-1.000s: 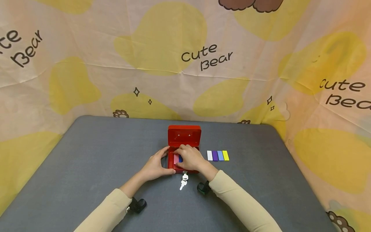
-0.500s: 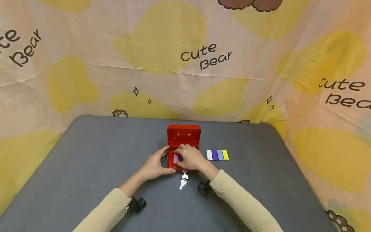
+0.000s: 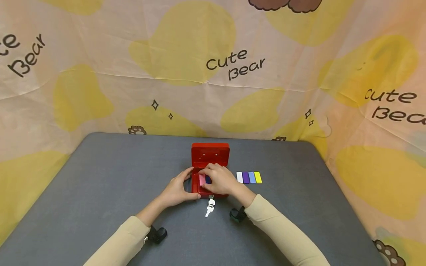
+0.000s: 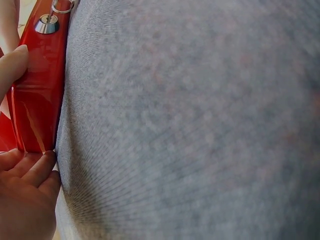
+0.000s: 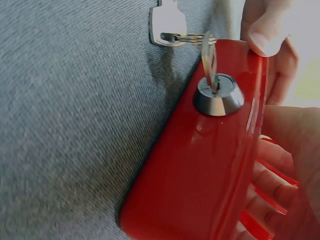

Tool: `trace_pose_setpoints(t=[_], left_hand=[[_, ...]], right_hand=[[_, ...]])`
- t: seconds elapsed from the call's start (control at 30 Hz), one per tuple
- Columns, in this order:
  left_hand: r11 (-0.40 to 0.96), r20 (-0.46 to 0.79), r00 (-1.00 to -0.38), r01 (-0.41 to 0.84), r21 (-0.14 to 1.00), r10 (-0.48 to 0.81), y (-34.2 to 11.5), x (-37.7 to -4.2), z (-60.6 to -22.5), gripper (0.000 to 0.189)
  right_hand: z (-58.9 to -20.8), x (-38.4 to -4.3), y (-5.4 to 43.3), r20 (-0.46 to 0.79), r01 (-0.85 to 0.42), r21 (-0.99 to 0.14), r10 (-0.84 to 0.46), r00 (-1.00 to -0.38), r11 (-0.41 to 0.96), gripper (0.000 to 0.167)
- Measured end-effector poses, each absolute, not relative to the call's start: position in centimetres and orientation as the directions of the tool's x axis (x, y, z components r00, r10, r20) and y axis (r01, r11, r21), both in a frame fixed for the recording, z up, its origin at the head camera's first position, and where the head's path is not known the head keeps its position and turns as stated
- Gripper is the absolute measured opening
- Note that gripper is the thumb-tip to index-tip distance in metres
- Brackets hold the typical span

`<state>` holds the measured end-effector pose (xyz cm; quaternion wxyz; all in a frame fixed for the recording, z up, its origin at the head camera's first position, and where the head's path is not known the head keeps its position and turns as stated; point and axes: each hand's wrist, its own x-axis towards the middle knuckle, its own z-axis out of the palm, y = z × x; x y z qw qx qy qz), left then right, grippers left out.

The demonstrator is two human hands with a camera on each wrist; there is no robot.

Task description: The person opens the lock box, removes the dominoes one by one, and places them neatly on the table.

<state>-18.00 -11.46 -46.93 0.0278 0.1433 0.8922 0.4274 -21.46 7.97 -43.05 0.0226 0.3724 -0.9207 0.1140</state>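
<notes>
A small red cash box (image 3: pixel 196 189) stands on the table with its lid (image 3: pixel 210 155) raised. My left hand (image 3: pixel 175 190) holds the box at its left side, thumb on the front corner and fingers along the side wall. Inside the box, the thumb and fingers of my right hand (image 3: pixel 220 180) pinch a pink block (image 3: pixel 202 180) by its two ends. Just right of it a dark blue block (image 3: pixel 208 180) shows, partly hidden by the hand. A key sits in the front lock (image 5: pixel 218 95), and another key (image 5: pixel 167 22) hangs from its ring.
To the right of the box, white (image 3: pixel 239 177), purple (image 3: pixel 246 177), light blue (image 3: pixel 252 177) and yellow (image 3: pixel 257 177) blocks lie in a row on the grey table (image 3: pixel 286 207). A printed cloth (image 3: pixel 186 44) hangs behind and at the sides.
My right hand and the pink block have risen slightly, and the right forearm has shifted a little to the right. The left hand keeps its hold on the box.
</notes>
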Motion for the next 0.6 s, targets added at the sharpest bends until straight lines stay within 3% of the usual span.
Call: trace_pose_setpoints(t=[0.6], left_hand=[[0.598, 0.049, -0.962, 0.208, 0.774, 0.270, -11.4, -18.2, -47.1, 0.094]], right_hand=[[-41.7, -21.3, 10.9, 0.182, -0.701, -0.216, -0.677, -0.713, 0.680, 0.043]])
